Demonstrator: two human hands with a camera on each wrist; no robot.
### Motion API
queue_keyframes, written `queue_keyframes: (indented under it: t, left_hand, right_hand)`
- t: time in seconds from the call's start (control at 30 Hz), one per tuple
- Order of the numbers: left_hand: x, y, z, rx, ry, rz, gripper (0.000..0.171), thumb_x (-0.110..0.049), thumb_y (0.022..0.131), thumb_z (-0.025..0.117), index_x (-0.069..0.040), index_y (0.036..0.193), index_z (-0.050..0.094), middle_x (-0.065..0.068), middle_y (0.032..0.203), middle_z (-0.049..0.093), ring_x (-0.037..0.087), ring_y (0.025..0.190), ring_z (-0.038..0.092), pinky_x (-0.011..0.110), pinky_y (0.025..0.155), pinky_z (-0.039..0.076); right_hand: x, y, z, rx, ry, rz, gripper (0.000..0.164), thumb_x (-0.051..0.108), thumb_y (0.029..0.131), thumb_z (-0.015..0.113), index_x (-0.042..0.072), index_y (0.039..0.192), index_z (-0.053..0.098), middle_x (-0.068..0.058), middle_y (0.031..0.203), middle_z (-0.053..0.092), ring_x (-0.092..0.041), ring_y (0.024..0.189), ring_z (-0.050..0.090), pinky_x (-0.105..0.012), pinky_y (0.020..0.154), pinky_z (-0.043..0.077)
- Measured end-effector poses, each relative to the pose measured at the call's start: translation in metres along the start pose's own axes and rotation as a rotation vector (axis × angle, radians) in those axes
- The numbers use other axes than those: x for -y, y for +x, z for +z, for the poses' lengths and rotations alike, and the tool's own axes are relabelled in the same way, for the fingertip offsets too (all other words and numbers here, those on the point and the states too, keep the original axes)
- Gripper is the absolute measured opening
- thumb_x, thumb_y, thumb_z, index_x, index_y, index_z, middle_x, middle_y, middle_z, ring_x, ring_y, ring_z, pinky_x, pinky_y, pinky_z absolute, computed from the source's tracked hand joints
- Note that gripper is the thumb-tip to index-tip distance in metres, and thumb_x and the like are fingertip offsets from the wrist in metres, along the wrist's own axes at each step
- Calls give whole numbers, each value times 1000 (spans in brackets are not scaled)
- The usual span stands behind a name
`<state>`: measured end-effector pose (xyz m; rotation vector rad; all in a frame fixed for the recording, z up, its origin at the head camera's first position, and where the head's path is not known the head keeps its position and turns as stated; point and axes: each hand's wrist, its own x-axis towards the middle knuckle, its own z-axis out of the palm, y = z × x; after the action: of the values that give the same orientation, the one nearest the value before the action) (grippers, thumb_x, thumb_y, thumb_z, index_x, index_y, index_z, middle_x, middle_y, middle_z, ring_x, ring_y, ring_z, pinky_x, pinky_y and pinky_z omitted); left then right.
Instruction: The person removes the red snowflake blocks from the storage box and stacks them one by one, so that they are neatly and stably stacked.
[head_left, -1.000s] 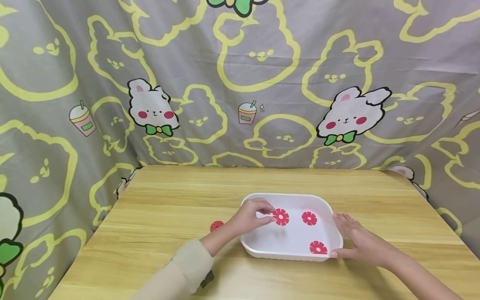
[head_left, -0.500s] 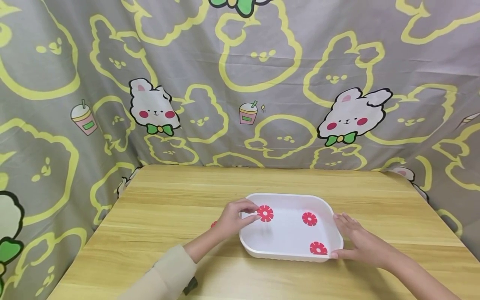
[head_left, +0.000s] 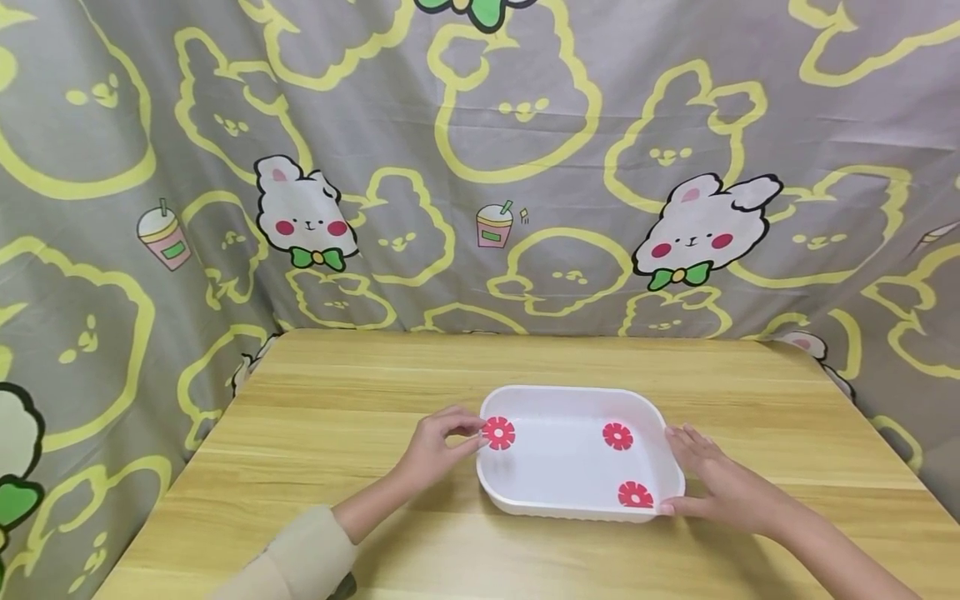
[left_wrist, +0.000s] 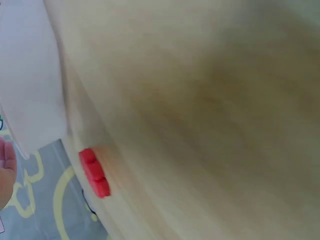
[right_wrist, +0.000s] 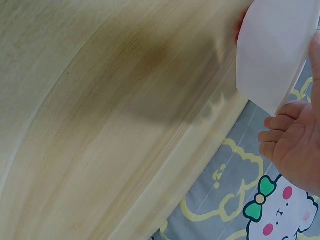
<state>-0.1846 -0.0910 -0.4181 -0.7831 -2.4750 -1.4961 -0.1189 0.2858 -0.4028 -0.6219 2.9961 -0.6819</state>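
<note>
A white plastic tray [head_left: 570, 510] stands on the table. At its left rim, my left hand [head_left: 433, 450] pinches a red notched snowflake disc [head_left: 507, 426] upright between thumb and fingertips. Two similar red discs are inside the tray: a back right disc [head_left: 626, 437] and a front right disc [head_left: 645, 497]. My right hand [head_left: 723, 487] rests against the tray's right end, fingers extended along the outside and thumb at the front corner. In the left wrist view, a further red piece [left_wrist: 95, 172] lies on the tabletop; in the head view it is hidden by the left hand.
A wooden table [head_left: 360, 375] lies under everything. Behind it and at both sides hangs a grey curtain [head_left: 405, 100] printed with yellow outlines and white rabbits. A small dark object [head_left: 345, 586] shows beneath the left sleeve.
My left hand has moved left from inside the tray to its left rim, carrying the pinched disc. It now covers the red piece on the table. The right hand and tray have stayed put.
</note>
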Motion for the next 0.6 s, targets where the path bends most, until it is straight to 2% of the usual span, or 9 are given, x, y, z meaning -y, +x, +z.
queue_keyframes:
  t: [0.07,0.17,0.37,0.4,0.5,0.6]
  left_hand:
    - [1,-5,-5,0,13,-37,17,-9,78,73,-3,94,71,8,94,68,21,85,65,20,68,55]
    - [3,-10,-11,-1,9,-92,19,-11,78,73,-4,95,71,7,95,68,19,84,64,20,63,55]
    - [10,-17,-21,-50,42,-93,20,-9,77,74,-2,96,71,8,94,68,18,82,62,30,71,57]
    - [12,-19,-23,-59,49,-90,20,-9,77,74,-2,95,71,8,94,68,18,82,63,30,73,57]
    - [17,-24,-26,-86,28,-98,20,-6,75,74,-1,95,70,9,93,68,20,83,64,31,76,57]
    - [23,-29,-28,-115,-17,-124,21,-2,74,74,0,95,69,10,94,68,24,85,65,31,79,57]
  right_hand:
    - [0,1,0,2,2,0,97,46,69,75,-15,133,37,-34,139,36,-56,126,30,-66,97,28]
    - [0,1,0,7,8,5,97,46,69,75,-16,133,36,-34,139,36,-56,126,30,-65,99,26]
    - [0,1,-1,6,7,5,97,46,69,75,-16,133,36,-35,139,35,-56,126,29,-66,99,25]
    - [-1,1,-1,5,7,5,97,46,69,75,-16,133,36,-35,139,35,-56,126,29,-62,104,22]
    - [-1,1,0,10,15,8,97,46,69,74,-16,133,35,-35,139,34,-56,127,29,-53,111,13]
    - [0,1,0,16,11,8,98,46,69,75,-16,133,36,-35,139,35,-56,126,29,-54,110,16]
